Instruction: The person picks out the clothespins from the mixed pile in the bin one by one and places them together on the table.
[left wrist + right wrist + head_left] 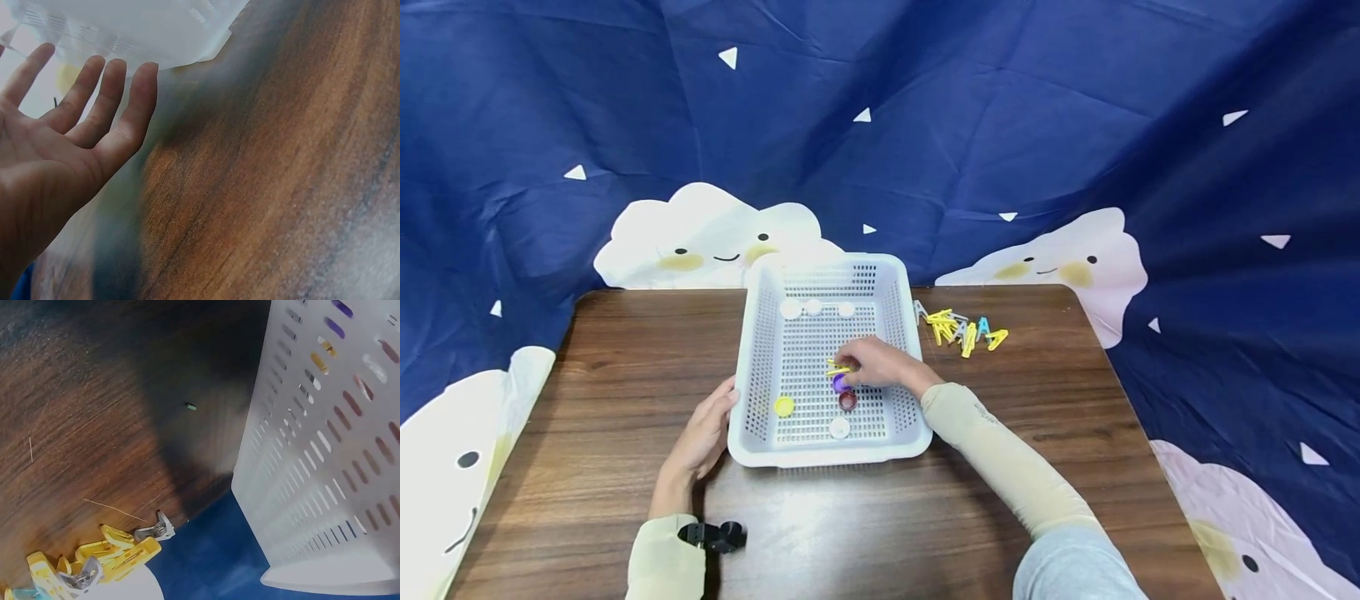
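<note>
A white plastic basket (831, 457) with slotted walls stands on the table. My left hand (702, 429) touches its left wall from outside; in the left wrist view the fingers (112, 87) are spread and loosely bent at the basket's side. Reaching in over the right rim, my right hand (876, 363) pinches a yellow clothespin (836, 369), partly hidden by the fingers. Right beneath the fingertips is a purple bottle cap (840, 384), with a dark red cap (847, 402) just in front. The right wrist view shows the basket wall (312, 456), not the hand.
Inside the basket also lie a yellow cap (784, 407), a white cap (839, 428) near the front and white caps (813, 307) at the back. Several yellow, grey and blue clothespins (968, 338) form a pile right of the basket. A dark blue curtain (925, 150) hangs behind the table.
</note>
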